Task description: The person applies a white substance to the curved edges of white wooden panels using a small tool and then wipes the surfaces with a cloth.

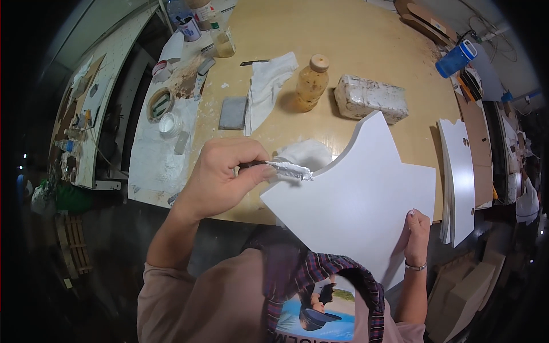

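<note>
My left hand is closed round the dark handle of a small putty knife. White paste coats its blade, which meets the curved edge of a white shaped board near the board's left corner. Holding that board by its lower right edge is my right hand, closed with the thumb on the white face. The board is tilted in front of me over the table's near edge. Behind the blade, a crumpled white cloth or bag is partly hidden by the board.
Across the wooden table stand a bottle of yellowish liquid and a wrapped block. A white rag lies beside a grey pad. An open white jar sits left; white panels lean right.
</note>
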Demonstrator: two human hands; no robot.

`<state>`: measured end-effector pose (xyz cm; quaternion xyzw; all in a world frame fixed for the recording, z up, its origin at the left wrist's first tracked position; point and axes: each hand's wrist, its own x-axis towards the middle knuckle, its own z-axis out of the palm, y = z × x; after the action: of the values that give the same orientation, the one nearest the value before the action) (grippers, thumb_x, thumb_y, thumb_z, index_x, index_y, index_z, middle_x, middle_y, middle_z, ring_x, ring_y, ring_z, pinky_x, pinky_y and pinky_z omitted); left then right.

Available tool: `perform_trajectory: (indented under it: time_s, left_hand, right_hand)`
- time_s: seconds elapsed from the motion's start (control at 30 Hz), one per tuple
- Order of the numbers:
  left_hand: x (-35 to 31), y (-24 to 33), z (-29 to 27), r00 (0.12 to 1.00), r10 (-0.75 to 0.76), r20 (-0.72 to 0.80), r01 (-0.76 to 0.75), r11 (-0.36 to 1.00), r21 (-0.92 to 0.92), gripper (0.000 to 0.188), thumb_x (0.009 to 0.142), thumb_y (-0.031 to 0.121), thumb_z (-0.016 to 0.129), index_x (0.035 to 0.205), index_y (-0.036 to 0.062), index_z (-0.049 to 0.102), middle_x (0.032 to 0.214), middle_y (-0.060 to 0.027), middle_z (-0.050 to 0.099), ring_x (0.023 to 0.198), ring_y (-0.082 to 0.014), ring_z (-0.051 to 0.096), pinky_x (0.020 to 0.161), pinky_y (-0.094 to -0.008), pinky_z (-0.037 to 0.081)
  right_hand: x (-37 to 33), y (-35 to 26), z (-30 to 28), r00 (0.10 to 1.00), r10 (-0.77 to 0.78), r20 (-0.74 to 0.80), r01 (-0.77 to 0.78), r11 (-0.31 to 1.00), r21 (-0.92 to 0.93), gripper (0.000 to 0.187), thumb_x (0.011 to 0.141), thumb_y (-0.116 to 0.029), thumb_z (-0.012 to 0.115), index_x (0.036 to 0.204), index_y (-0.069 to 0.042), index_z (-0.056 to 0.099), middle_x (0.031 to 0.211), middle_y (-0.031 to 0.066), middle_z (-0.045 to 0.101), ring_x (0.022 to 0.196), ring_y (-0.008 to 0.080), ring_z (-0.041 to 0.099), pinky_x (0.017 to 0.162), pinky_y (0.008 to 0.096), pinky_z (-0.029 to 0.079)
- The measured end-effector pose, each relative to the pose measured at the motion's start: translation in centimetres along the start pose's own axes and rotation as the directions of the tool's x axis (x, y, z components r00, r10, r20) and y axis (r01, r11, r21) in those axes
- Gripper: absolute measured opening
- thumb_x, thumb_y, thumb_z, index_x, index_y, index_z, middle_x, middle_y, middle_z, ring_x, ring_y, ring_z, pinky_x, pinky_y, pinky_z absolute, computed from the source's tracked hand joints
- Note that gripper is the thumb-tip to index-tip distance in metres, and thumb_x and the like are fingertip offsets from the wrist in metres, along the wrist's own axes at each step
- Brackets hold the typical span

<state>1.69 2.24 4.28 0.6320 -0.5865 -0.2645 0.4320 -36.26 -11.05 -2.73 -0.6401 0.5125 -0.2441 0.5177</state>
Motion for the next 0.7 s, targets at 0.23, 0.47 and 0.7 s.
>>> perform_trajectory:
  time_s: [0.23, 0.47, 0.7]
  left_hand:
    - [-1.0, -1.1, -1.3, 0.993, 0.118, 0.001, -0.118, 0.987, 0.106, 0.007, 0.074, 0.002, 0.066, 0.073, -0.0025, 0.06, 0.058, -0.0087, 0.049, 0.051, -0.0196, 0.046, 0.049, -0.031, 0.032]
    - [-1.4, -0.6, -1.3, 0.996, 0.09, -0.005, -0.089, 0.99, 0.106, 0.007, 0.074, 0.001, 0.065, 0.071, -0.0022, 0.059, 0.056, -0.0095, 0.049, 0.05, -0.0209, 0.047, 0.048, -0.0315, 0.032]
    - [-0.7, -0.3, -0.9, 0.98, 0.201, -0.005, -0.197, 0.963, 0.183, 0.008, 0.073, 0.001, 0.066, 0.069, -0.0017, 0.059, 0.055, -0.0093, 0.048, 0.049, -0.0227, 0.046, 0.047, -0.0328, 0.032]
  right_hand:
    - [0.4, -0.2, 0.8, 0.999, 0.007, 0.037, -0.006, 1.0, -0.027, 0.045, 0.094, -0.032, 0.054, 0.064, -0.009, 0.028, 0.063, -0.0075, 0.023, 0.062, 0.0065, 0.019, 0.053, 0.0271, 0.016]
    - [0.1, -0.5, 0.7, 1.0, -0.013, 0.02, 0.013, 1.0, -0.026, 0.045, 0.094, -0.033, 0.054, 0.063, -0.01, 0.029, 0.063, -0.0079, 0.023, 0.062, 0.0061, 0.018, 0.053, 0.0271, 0.015]
    - [0.0, -0.5, 0.7, 1.0, -0.015, 0.018, 0.016, 0.999, -0.033, 0.045, 0.094, -0.032, 0.054, 0.063, -0.01, 0.03, 0.063, -0.0081, 0.024, 0.062, 0.0061, 0.018, 0.053, 0.0271, 0.014]
